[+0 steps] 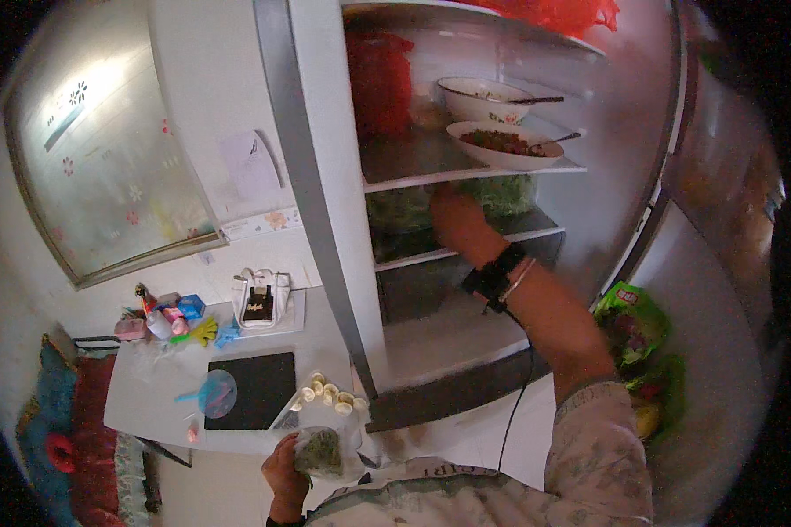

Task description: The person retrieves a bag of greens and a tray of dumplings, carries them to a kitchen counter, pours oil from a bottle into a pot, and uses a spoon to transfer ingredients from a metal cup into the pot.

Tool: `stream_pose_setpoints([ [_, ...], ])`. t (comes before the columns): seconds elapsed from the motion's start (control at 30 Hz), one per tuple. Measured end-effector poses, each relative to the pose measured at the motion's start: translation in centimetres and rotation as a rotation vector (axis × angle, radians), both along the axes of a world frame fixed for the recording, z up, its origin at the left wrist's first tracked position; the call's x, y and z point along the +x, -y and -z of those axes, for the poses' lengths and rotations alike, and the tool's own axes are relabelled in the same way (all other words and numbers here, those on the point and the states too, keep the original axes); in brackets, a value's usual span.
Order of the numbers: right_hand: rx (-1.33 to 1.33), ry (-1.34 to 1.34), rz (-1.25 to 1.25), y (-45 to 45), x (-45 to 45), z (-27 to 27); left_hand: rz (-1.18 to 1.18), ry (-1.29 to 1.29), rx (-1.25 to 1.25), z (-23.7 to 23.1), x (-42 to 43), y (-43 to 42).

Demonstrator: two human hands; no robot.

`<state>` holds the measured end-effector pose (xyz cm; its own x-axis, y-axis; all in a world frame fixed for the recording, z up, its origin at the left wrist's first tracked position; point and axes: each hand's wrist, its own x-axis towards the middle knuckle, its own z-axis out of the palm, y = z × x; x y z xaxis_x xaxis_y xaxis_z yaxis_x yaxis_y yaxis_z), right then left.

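My left hand (pixel 282 466), low in the view, holds a clear plastic bag (pixel 319 452) with something leafy green in it. My right hand (pixel 456 214) reaches into an open refrigerator (pixel 326 197), between two of its shelves. Its fingers are dim and partly hidden, so I cannot tell whether they grip anything. Clear-wrapped greens (pixel 501 194) lie on that shelf, behind and beside the hand. On the shelf above stand a plate of food (pixel 472 153) with a utensil, an enamel bowl (pixel 465 100) with another utensil across its rim, and a red plastic bag (pixel 379 85).
The fridge door (pixel 633 151) stands open at the right, with a green plastic bag (pixel 633 323) of produce below it. On a white table (pixel 151 388) at left lie a black mat (pixel 263 382), a blue round fan (pixel 217 394), a white bag (pixel 240 309) and several pale round pieces (pixel 329 394).
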<state>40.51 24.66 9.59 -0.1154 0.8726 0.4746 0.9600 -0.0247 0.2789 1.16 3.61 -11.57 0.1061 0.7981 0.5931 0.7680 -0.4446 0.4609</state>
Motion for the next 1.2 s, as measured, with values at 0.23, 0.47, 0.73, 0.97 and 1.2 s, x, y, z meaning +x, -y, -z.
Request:
stream_pose_setpoints([
  [0.23, 0.109, -0.297, 0.019, 2.1, -1.5, 0.8, 0.080, 0.086, 0.017, -0.3, 0.3, -0.9],
  [0.47, 0.173, -0.500, 0.038, 9.1, -2.8, 0.9, 0.139, 0.044, -0.060, 0.4, 0.0, -2.0],
  [0.73, 0.072, -0.543, 0.124, 15.2, -4.9, 5.9, 0.310, 0.600, -0.382, 5.6, -0.4, -4.3],
  [0.97, 0.271, -0.569, 0.142, 23.5, -10.1, 4.6, 0.491, -0.051, 0.037, 4.6, 0.0, -3.4],
  [1.2, 0.329, -0.537, 0.184, 34.0, -14.1, 2.7, 0.642, 0.015, -0.099, 3.7, 1.6, 0.9],
])
